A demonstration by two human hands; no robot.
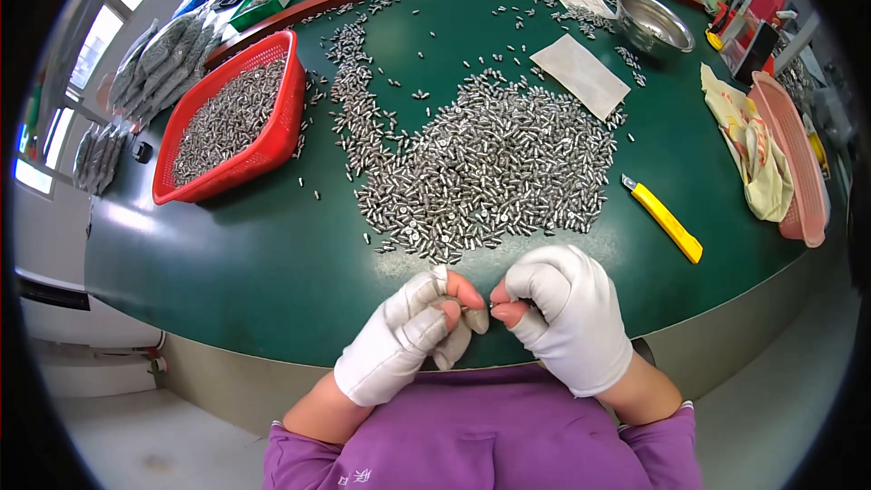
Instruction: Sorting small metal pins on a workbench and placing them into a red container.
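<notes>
My left hand [417,322] and my right hand [562,313] wear white gloves with the thumb and forefinger tips bare. They face each other just above the table's near edge, a small gap between them. Both are closed in a pinch. A tiny bit of metal shows at the right fingertips, too small to name; what the left fingers grip is mostly hidden. Right beyond my hands spreads a large pile of small silver metal parts [490,163], each short and pointed.
On the green table [272,281], a red plastic basket [295,100] of similar parts stands left. A yellow utility knife [667,222] lies right, near a pink basket [794,163] and cream cloth [748,145]. Farther back are a white paper [581,74] and a metal bowl [653,23].
</notes>
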